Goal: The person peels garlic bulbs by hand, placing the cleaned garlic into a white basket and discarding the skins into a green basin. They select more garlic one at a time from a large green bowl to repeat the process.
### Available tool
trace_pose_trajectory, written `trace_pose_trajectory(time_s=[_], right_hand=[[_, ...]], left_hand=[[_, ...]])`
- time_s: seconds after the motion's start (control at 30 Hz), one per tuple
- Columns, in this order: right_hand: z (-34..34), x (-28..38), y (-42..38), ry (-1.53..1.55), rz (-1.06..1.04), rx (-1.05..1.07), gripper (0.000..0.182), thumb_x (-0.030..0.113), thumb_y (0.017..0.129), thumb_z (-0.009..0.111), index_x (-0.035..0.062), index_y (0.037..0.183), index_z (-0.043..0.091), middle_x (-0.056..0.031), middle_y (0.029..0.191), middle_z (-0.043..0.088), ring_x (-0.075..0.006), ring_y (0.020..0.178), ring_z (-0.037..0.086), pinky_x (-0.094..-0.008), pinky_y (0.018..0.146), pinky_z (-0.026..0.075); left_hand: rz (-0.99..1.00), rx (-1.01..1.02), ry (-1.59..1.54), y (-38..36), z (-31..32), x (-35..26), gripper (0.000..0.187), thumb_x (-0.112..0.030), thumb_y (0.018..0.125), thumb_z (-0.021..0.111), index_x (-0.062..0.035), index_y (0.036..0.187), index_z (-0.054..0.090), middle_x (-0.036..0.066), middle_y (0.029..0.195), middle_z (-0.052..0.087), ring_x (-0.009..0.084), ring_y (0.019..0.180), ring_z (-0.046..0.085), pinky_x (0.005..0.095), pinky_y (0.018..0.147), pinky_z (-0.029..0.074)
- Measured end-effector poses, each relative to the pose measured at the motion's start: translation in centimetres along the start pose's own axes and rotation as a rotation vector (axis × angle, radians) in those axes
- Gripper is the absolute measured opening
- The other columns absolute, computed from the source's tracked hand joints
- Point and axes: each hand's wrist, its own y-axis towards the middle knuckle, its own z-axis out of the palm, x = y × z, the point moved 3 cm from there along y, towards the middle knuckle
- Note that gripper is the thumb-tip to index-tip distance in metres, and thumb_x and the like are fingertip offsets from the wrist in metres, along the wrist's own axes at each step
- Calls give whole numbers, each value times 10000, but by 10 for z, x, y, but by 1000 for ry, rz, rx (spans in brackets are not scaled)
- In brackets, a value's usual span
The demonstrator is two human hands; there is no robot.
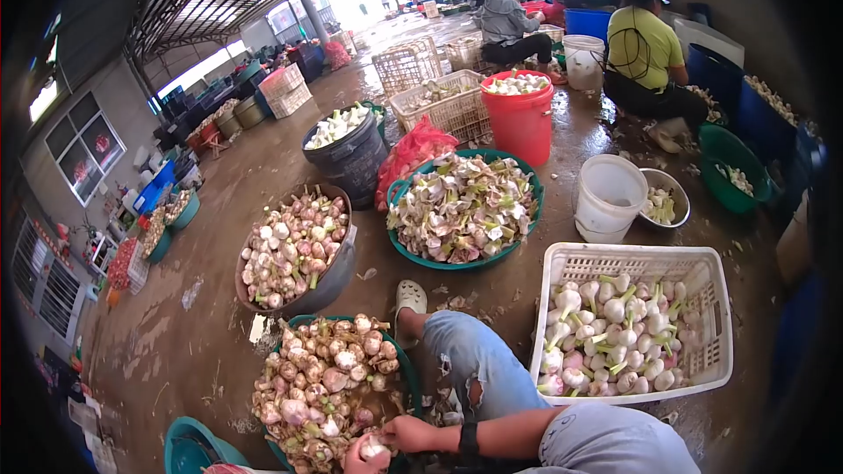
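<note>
At the bottom centre, over the near edge of a green tub full of unpeeled garlic, my left hand is closed round a pale garlic bulb. My right hand comes in from the right, a dark band on its wrist, its fingers pressed together at the same bulb. To the right, a white crate holds cleaner white bulbs with short green stems.
Ahead stand a dark tub of garlic, a green basin of peelings, a red bucket and a white bucket. Two seated people work farther back. My bent knee lies between tub and crate.
</note>
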Motion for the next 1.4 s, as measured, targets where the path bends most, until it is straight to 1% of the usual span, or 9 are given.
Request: trace_pose_trajectory(time_s=[0.07,0.2,0.4,0.53,0.6,0.83,1.0,1.13,1.4], right_hand=[[-2,-13,0,425,565,238,278,286,807,603,9,831,621,-78,601,564,-145,521,522,-308,484,410],[-5,-17,3,602,587,299,271,280,813,617,33,706,581,-9,562,508,-114,472,465,-263,437,369],[20,-18,3,1189,641,173,184,212,873,557,32,837,567,15,728,549,-98,654,504,-259,584,411],[-6,12,-24,516,33,275,139,171,848,550,60,912,603,-13,762,611,-150,727,581,-301,647,451],[-7,16,-42,-317,-222,258,155,149,762,555,95,883,633,-106,754,628,-266,703,605,-361,629,478],[0,-40,-36,-1099,139,683,224,218,684,613,118,877,667,-75,846,656,-254,878,618,-478,820,409],[-17,1,-23,-975,170,555,186,266,757,570,122,820,670,-91,800,655,-256,726,637,-366,640,481],[-28,35,-6,-239,75,274,205,302,783,552,128,780,661,-104,744,635,-275,674,619,-365,580,489],[-15,105,-6,-218,-279,48,228,283,752,617,56,752,635,-99,754,621,-300,705,609,-390,589,489]], left_hand=[[285,-42,157,-21,21,-42,527,-39,725,679,-46,1201,451,92,1048,569,189,928,556,275,764,469],[657,-174,736,-28,27,-65,407,-79,734,647,-29,1121,534,168,1180,519,281,1027,523,321,867,417],[260,-512,151,-27,13,-17,210,-170,854,542,22,931,574,100,896,602,248,788,559,338,708,446],[-86,-449,-976,-17,17,-18,245,-322,898,475,-97,859,563,28,736,572,133,615,521,278,540,423],[185,-453,-848,-2,-5,14,393,-299,874,517,-39,1168,490,106,1143,546,217,1054,520,362,886,437],[-20,-726,-804,-19,-14,9,556,-501,817,545,-71,1166,496,29,1112,567,158,978,544,276,768,441],[-126,-818,-967,-33,-27,19,422,-489,822,551,-71,876,576,-6,696,561,71,495,459,198,422,364],[-102,-695,-1120,-37,-19,11,345,-430,850,527,-89,880,575,-12,686,555,74,475,445,211,428,370],[-160,-571,-1395,-48,-20,21,278,-349,869,486,-89,906,578,-17,684,560,74,490,458,208,426,378]])
